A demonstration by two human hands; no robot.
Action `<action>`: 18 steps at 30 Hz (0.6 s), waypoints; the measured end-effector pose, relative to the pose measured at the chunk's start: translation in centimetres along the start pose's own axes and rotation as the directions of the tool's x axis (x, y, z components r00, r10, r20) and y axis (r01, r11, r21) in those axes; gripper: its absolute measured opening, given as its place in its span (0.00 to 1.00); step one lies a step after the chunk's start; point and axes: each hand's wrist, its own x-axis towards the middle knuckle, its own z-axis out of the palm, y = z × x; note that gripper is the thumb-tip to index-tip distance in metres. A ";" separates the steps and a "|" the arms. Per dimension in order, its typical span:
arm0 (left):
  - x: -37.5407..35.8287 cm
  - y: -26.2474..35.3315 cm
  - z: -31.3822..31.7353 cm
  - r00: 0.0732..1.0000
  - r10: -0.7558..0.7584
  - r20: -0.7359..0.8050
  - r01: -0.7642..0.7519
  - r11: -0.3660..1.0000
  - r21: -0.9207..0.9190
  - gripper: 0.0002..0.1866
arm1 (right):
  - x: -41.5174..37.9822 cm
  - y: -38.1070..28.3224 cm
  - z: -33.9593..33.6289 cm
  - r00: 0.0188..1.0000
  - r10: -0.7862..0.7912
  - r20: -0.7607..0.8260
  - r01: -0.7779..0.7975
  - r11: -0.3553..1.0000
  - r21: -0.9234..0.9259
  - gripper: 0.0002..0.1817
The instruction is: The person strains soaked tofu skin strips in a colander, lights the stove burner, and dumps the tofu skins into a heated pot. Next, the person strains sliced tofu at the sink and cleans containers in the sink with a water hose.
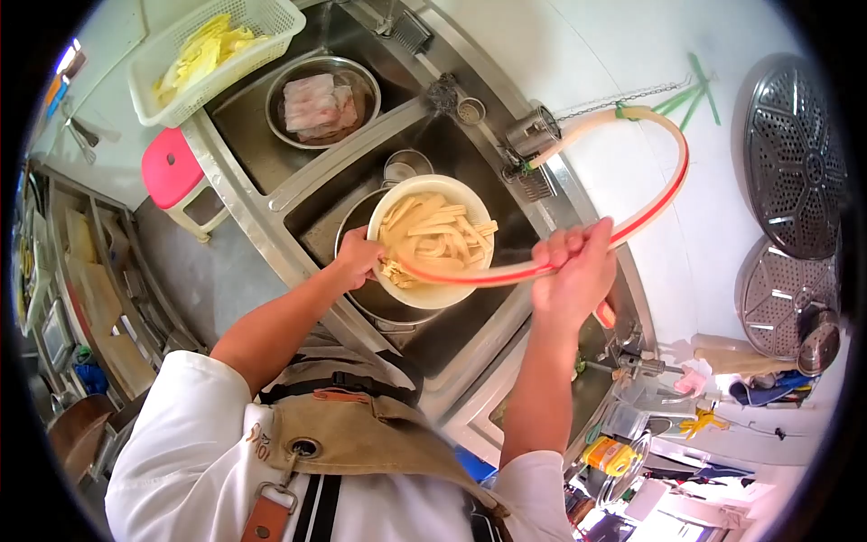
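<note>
My left hand (360, 256) is closed on the rim of a white bowl (424, 302), which is over the middle sink basin. Pale yellow strips (432, 230) of food lie in the bowl. My right hand (574, 273) is wrapped round a cream hose (673, 185) with a red stripe. The hose loops from the wall side of the sink, and its free end reaches over the strips. Whether water is flowing from it, I cannot make out. Beneath the bowl, a larger metal pot (349, 217) is partly hidden.
In the far basin stands a metal bowl (363, 69) with pale pinkish meat. A white basket (144, 101) of yellow leafy pieces sits beyond it. A pink stool (172, 167) is on the floor at left. Perforated metal discs (795, 154) hang on the right wall.
</note>
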 end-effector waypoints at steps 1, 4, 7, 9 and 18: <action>0.1 0.3 0.4 1.000 0.004 0.008 -0.004 1.000 -0.024 0.20 | -0.5 0.5 -0.2 0.999 0.026 0.021 -0.026 1.000 0.006 0.18; 0.2 1.3 0.6 1.000 0.004 -0.018 -0.005 0.999 -0.044 0.21 | -0.7 1.0 -1.7 1.000 0.021 -0.005 -0.021 0.998 -0.063 0.17; -0.2 1.9 0.4 0.998 0.026 -0.056 -0.029 0.999 -0.046 0.22 | 1.7 -0.4 -3.6 0.995 -0.092 -0.035 0.085 0.985 -0.151 0.17; -0.2 1.7 -0.5 0.997 0.040 -0.060 -0.042 0.999 -0.030 0.22 | 3.7 -2.0 -3.8 0.978 -0.181 -0.099 0.163 0.973 -0.164 0.18; 0.5 0.0 -1.0 0.995 0.035 -0.096 -0.034 0.999 0.014 0.21 | 2.4 -2.1 -1.5 0.998 -0.068 0.005 0.068 0.997 -0.046 0.19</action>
